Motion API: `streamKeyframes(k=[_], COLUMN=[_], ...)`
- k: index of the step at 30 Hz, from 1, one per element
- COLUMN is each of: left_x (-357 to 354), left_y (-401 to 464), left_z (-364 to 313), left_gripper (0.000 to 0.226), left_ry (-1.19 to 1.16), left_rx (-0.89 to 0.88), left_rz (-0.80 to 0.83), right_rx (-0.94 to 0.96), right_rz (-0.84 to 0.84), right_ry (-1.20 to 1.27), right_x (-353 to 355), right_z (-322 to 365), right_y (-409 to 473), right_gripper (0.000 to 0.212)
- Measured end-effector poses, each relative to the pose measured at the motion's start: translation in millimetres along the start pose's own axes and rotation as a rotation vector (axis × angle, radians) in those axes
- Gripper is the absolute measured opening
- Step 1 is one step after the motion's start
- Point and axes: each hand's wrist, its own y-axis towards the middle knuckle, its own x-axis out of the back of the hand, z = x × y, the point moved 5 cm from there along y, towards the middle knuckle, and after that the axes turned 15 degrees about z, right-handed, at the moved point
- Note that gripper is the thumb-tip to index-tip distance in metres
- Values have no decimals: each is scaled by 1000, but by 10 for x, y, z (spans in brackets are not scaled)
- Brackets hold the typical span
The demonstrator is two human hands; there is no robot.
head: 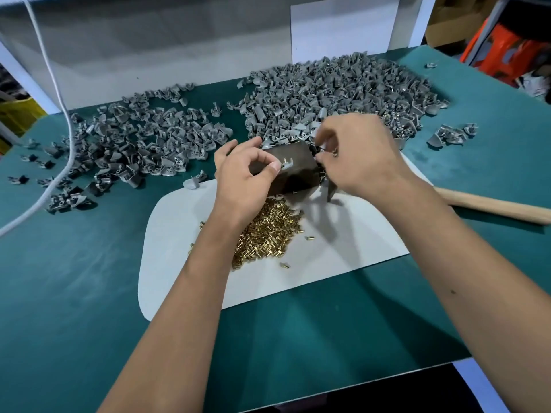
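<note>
Left hand point(247, 177): thumb and forefinger curled and pinching a small grey part point(285, 166), other fingers loosely folded behind; the part sits against the top face of the dark block point(301, 177), prongs up. Right hand point(357, 156): fingers curled tight at the block's right edge, tips close together; cannot tell from here whether they hold anything, as the spot is hidden by the knuckles. The two hands are near each other, one on each side of the block. The block stands tilted on the far part of a white mat point(179, 263), with a dark leg showing under the right wrist. Just in front of the block, on the mat, lies a heap of brass inserts point(268, 236), partly under the left forearm, a few strays beside it. Behind the mat on the green tabletop point(89, 293): a thick right heap point(343, 87) of grey moulded parts reaching up to the block, and a flatter left heap point(143, 138), spread wide. One loose grey piece at the mat's far left corner. Wooden handle point(492, 207) lies to the right, running under the right forearm. White cable point(64, 114) hangs down across the left side
</note>
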Motion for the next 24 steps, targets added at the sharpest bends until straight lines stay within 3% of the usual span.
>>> streamKeyframes(k=[3,8,14,16,18,24], left_x=[15,72,465,555,530,259], left_y=[15,35,-4,-29,-23,21], left_z=[-12,-9,214,267,234,63], left_gripper=[13,13,4,4,2,7], left_ry=[18,-25,47,-33,-90,34], left_rx=[-13,-52,57,34,-38,-157], left_rz=[-1,-18,-325,-380,-332,-93], right_rx=[177,257,256,286,323,343], right_rz=[107,90,90,103,120,103], right_ry=[11,98,130,134,124,225], right_x=[-138,-199,-184,-197,-229,-263], right_z=[282,317,251,278,325,321], right_y=[21,118,289,311,316,282], right_gripper=[28,17,18,20,22,21])
